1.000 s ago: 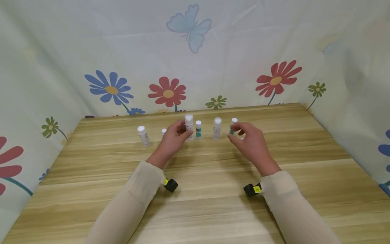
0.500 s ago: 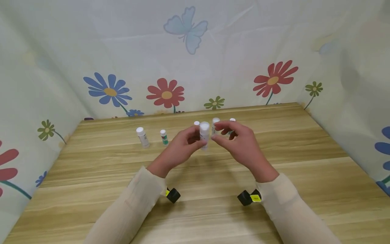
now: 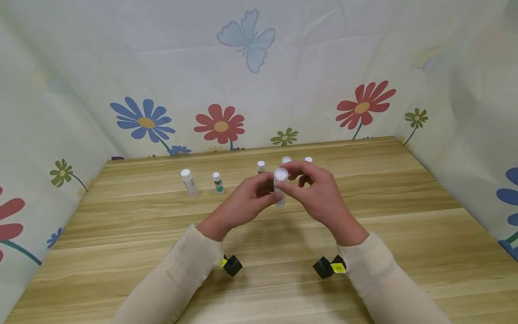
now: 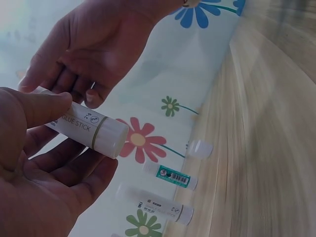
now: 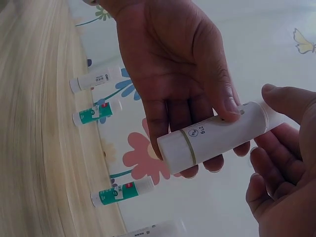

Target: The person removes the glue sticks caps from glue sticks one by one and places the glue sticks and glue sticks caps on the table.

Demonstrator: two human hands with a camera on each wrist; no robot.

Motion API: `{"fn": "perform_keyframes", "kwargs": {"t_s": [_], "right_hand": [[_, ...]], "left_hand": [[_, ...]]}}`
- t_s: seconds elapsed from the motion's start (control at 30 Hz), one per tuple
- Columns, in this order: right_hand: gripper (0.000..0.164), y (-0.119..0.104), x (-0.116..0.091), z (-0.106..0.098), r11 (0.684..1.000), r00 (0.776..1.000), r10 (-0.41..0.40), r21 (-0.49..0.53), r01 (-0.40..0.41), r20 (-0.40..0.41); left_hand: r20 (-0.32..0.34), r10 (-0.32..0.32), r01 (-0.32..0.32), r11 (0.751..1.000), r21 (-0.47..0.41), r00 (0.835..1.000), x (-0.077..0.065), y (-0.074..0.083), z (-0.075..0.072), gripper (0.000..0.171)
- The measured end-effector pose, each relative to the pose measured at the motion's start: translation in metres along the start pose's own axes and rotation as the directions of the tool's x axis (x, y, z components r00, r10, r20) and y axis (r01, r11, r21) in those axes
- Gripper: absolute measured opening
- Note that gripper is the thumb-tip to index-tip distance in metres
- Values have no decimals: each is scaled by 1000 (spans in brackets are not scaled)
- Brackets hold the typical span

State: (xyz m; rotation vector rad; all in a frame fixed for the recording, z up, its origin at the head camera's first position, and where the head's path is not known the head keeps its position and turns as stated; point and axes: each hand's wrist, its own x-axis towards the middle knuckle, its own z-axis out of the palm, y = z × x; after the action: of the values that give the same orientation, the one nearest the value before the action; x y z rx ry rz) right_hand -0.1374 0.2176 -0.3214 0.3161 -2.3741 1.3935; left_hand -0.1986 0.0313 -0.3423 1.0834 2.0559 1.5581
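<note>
Between both hands a large white glue stick (image 3: 281, 175) stands upright, raised a little off the table. My left hand (image 3: 251, 200) grips its barrel, the thumb laid along the printed side in the left wrist view, where "GLUE STICK" is legible on the tube (image 4: 81, 121). At the upper end, my right hand (image 3: 317, 191) pinches the white cap (image 5: 273, 117) between thumb and fingers. The cap is on the tube. Just behind the hands are a small glue stick (image 3: 261, 167) and a large white glue stick (image 3: 286, 159), both partly hidden.
On the left side of the wooden table (image 3: 133, 216) stand a large white glue stick (image 3: 189, 183) and a small green-labelled one (image 3: 218, 183). Another small glue stick (image 3: 309, 159) shows its cap behind my right hand. A flower-printed curtain (image 3: 170, 67) borders the table.
My left hand has carried the large glue stick rightward and nearer. The right hand has left the small glue stick on the right, moved left and taken hold of the held stick's cap.
</note>
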Motion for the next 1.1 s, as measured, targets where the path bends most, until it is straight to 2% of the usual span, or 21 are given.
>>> {"fn": "perform_keyframes", "kwargs": {"t_s": [0.43, 0.87, 1.1], "right_hand": [[29, 0, 0, 1, 1000, 1000, -15, 4, 15, 1], [23, 0, 0, 0, 1000, 998, 19, -2, -19, 60], [24, 0, -1, 1, 1000, 998, 11, -2, -10, 58]], "left_hand": [[20, 8, -8, 1000, -5, 1000, 1, -3, -1, 34], [93, 25, -27, 999, 19, 995, 1, -5, -1, 28], [118, 9, -14, 999, 44, 993, 2, -8, -2, 34]]}}
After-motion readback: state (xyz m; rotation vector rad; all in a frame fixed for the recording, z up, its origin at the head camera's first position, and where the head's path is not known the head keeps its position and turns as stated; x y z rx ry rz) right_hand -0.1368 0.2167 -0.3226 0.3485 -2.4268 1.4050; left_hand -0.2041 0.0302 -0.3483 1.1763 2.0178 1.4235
